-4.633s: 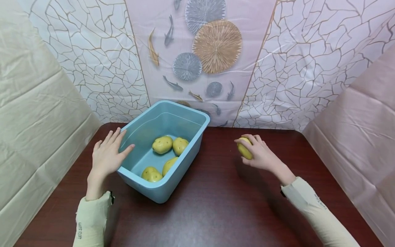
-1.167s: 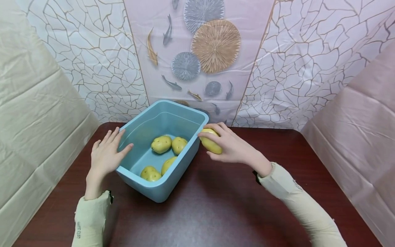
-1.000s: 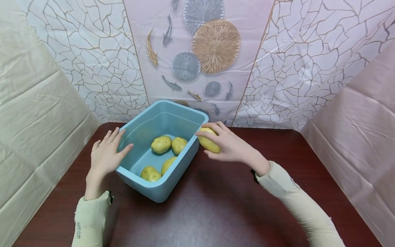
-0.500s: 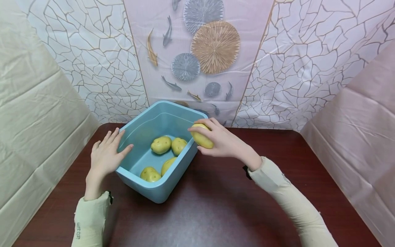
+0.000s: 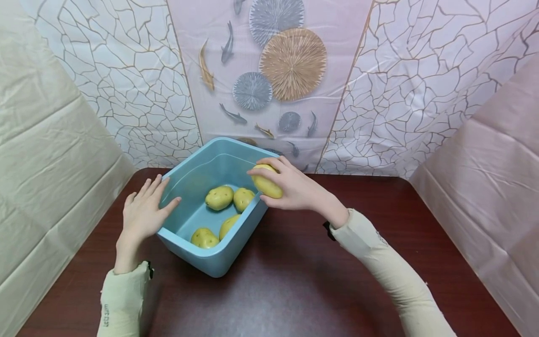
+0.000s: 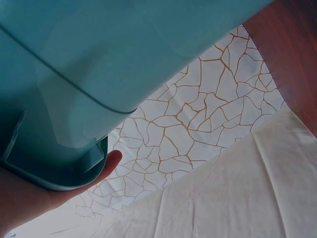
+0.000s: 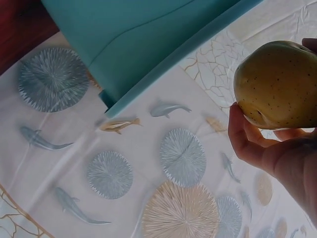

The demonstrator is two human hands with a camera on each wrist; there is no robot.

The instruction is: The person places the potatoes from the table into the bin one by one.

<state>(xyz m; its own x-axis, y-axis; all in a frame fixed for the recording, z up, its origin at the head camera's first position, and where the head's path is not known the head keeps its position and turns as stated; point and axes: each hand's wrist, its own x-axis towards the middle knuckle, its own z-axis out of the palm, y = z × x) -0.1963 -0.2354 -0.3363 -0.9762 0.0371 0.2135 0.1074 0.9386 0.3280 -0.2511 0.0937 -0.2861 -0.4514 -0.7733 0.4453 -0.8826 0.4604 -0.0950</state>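
My right hand [image 5: 292, 186] grips a yellow potato [image 5: 267, 181] at the right rim of a light blue plastic tub [image 5: 246, 245]. In the right wrist view the same potato [image 7: 277, 84] shows speckled skin, with fingers curled under it. My left hand [image 5: 145, 213] rests on the tub's left rim with its fingers spread and straight. The left wrist view has part of that hand [image 6: 34, 201] along the tub's rim [image 6: 74, 184]. Several potatoes [image 5: 219, 197] lie on the tub's floor; one at the right is partly hidden by the near wall.
The tub stands on a dark reddish-brown table [image 5: 303, 281]. A patterned cloth [image 5: 379, 93] hangs behind it, and plain pale cloths [image 5: 50, 140] slope down on both sides.
My right hand has carried the potato leftward from the right part of the table, up to the tub's right rim and slightly over it. The left hand and the tub have stayed put.
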